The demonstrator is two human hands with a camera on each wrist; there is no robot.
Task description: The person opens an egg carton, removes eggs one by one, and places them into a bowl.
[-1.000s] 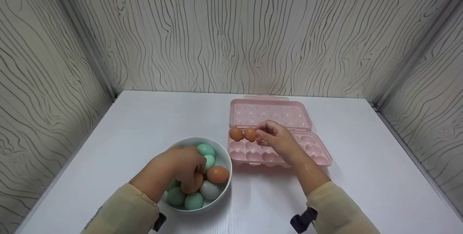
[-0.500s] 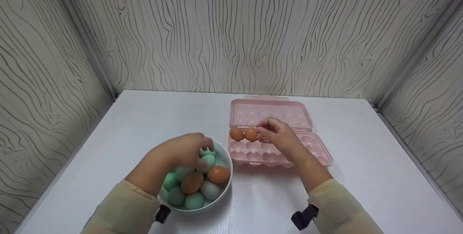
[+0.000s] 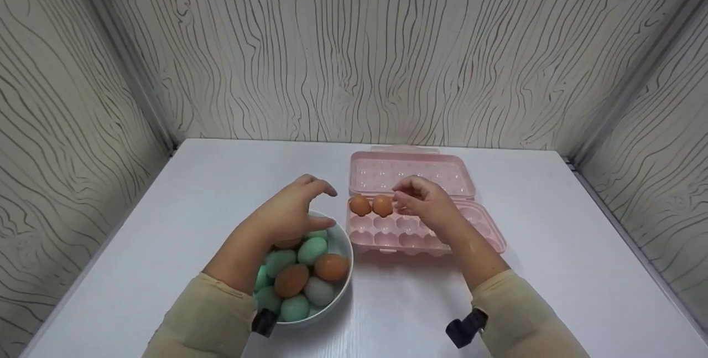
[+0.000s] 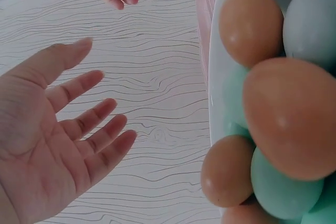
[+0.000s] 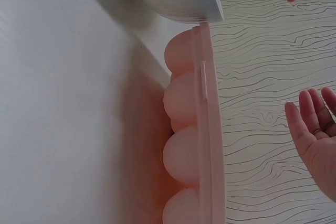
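Note:
In the head view my left hand hovers over the far part of a white bowl, thumb and fingers apart. The left wrist view confirms that nothing is in it. Brown eggs and green eggs fill the bowl, partly hidden by my left forearm. To the bowl's right lies a pink egg carton with its lid lifted back. Two brown eggs sit in its far-left cups. My right hand, loosely bent and holding nothing, is above the carton just right of the second egg.
The carton's lid lies behind its cups, near the back wall. A white table carries both bowl and carton. Patterned panels stand at the left and right sides.
My left hand has lifted away from the eggs in the bowl and moved up and right, its fingers spreading. My right hand stays beside the second carton egg, raised very slightly.

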